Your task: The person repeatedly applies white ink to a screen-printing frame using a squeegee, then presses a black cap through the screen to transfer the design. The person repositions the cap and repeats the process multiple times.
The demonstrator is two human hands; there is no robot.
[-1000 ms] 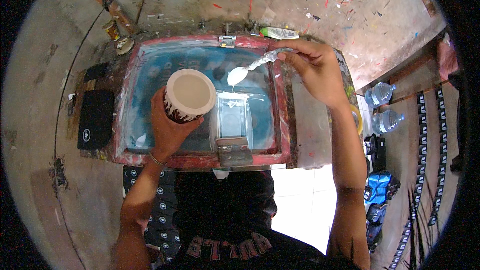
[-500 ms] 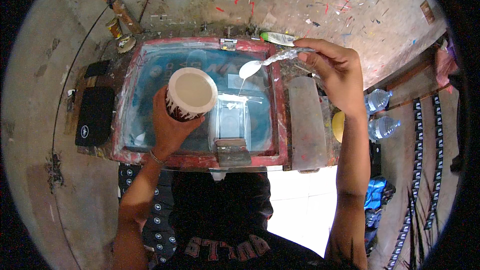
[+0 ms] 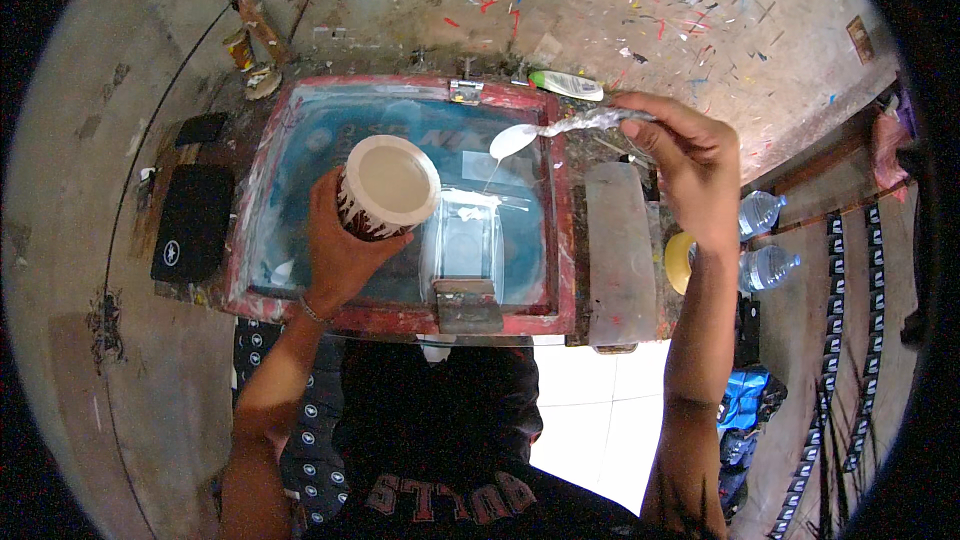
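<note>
A spoon (image 3: 516,141), its bowl coated white and its handle wrapped in something silvery, is pinched at the handle end by my right hand (image 3: 690,160). From its bowl a thin white strand runs down to the screen-printing frame (image 3: 562,240), which has red wooden sides and a blue-green mesh. White ink (image 3: 478,208) lies in streaks across the mesh, above a clear rectangular window. My left hand (image 3: 345,250) is closed around a paper cup (image 3: 392,180) of off-white liquid, held above the mesh's left half. A squeegee (image 3: 467,306) rests at the frame's near edge.
Left of the frame lies a black printed piece (image 3: 194,222). On the right are a long greyish board (image 3: 618,245), a yellow round object (image 3: 680,262) and two clear bottles (image 3: 768,267). A green-and-white tube (image 3: 567,85) lies behind the frame, before a paint-flecked wall.
My right hand and the spoon have shifted slightly right and a little down in view. The white strand still hangs from the bowl. My left hand keeps its hold on the cup.
</note>
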